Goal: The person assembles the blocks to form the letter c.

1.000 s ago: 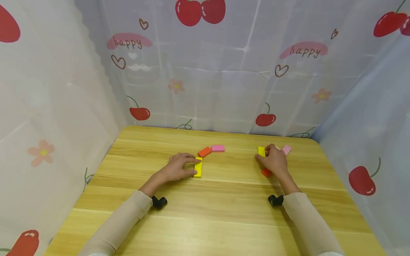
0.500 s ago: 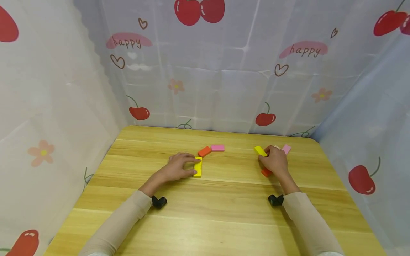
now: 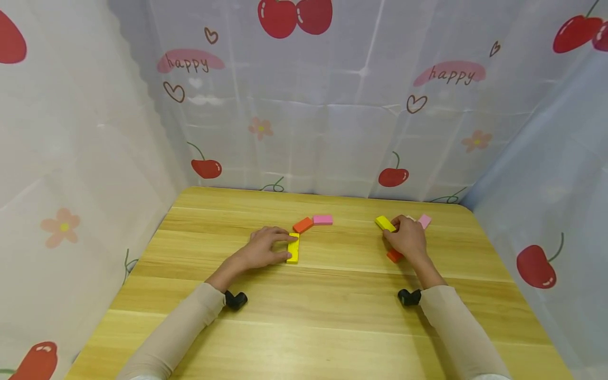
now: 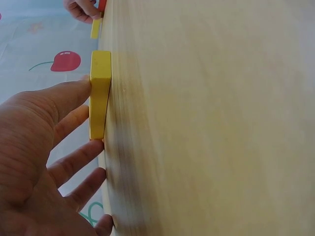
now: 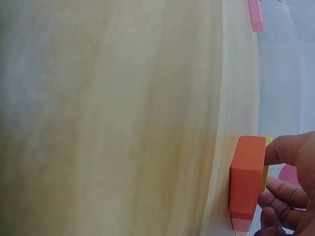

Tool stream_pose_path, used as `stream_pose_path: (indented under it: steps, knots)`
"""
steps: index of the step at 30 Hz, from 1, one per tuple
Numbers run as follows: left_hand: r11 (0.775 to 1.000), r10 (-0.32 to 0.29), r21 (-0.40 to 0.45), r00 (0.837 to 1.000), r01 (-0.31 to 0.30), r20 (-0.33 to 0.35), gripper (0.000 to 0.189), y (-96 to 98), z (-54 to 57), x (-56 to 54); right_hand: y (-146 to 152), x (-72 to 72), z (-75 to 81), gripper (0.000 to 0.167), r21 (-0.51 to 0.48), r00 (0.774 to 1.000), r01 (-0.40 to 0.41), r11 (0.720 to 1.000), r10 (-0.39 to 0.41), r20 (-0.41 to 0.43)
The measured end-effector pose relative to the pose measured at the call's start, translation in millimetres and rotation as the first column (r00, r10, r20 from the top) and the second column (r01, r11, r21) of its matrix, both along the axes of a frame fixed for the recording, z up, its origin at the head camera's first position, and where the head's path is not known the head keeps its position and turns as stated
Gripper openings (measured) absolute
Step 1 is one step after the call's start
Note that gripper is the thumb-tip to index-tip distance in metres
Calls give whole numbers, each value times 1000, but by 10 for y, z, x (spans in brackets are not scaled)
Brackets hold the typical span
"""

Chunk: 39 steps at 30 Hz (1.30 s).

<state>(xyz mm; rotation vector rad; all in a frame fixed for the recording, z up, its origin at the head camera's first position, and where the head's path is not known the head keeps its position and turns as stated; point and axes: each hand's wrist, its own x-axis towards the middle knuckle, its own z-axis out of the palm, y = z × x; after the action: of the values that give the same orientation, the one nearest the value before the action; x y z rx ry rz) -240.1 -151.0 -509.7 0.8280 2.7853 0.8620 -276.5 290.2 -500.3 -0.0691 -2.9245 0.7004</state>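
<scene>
On the left half of the table, a yellow block [image 3: 293, 248] lies flat, like a domino. My left hand [image 3: 263, 248] rests its thumb and index finger on it; in the left wrist view the other fingers spread beyond the yellow block [image 4: 100, 93]. At the right, a second yellow block [image 3: 385, 223] lies at a slant. Thumb and index finger of my right hand [image 3: 407, 236] pinch its near end. A red-orange block [image 3: 394, 256] sits just under that hand, partly covered. In the right wrist view the orange block [image 5: 247, 167] hides much of the yellow one.
An orange block [image 3: 303, 225] and a pink block [image 3: 323, 220] continue from the left yellow one in a curve. Past the right hand are a pink block [image 3: 425, 221] and a mostly hidden cream block [image 3: 411, 218]. A printed curtain [image 3: 332, 132] borders the wooden table [image 3: 323, 327].
The right hand has turned the yellow block from nearly straight to slanted, its far end swinging left. The left hand and its block have stayed in place.
</scene>
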Motion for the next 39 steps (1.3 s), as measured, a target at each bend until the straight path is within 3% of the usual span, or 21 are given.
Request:
stream_pose_path:
  steps: [27, 39]
  knots:
    - [1000, 9, -15, 1000, -9, 0, 49, 5, -14, -7, -176, -14, 61, 42, -18, 996, -82, 997, 82, 28]
    - [1000, 9, -29, 1000, -9, 4, 50, 8, -20, -27, -247, -19, 50, 42, -25, 994, -105, 994, 105, 4]
